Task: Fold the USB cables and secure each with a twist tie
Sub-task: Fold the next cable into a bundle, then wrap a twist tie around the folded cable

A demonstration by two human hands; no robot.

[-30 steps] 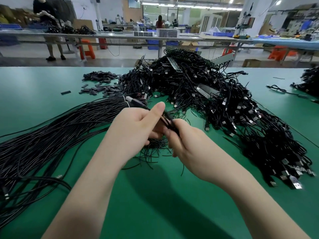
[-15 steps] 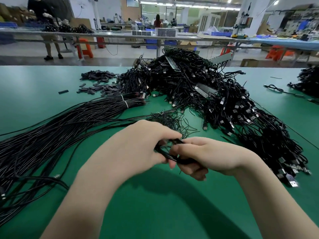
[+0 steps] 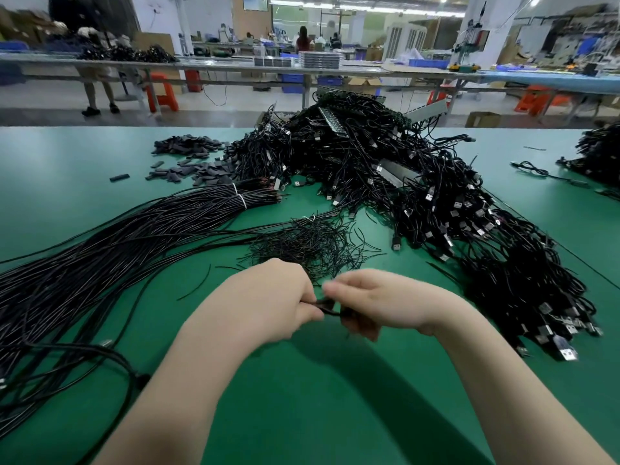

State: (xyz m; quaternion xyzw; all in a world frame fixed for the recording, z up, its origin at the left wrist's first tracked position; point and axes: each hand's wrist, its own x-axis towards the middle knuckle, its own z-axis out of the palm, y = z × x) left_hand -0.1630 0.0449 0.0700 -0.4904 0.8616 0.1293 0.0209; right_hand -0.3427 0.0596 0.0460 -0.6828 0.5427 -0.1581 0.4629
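Now both hands, left hand (image 3: 268,303) and right hand (image 3: 379,300), had dropped toward the table (image 3: 335,397), each grip pinching the folded cable (image 3: 327,310), likely mid-tie.

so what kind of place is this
Most likely a cable assembly workshop: a big heap of USB cables on a green worktable, long benches behind, and hands bundling one cable.

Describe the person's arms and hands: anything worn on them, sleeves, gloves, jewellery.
Both forearms are bare as far as the picture shows, with no sleeve in view. The left hand and right hand wear no gloves. No watch, bracelet or ring shows on the visible sides. The right hand's fingertips are blurred, so small details there cannot be told.
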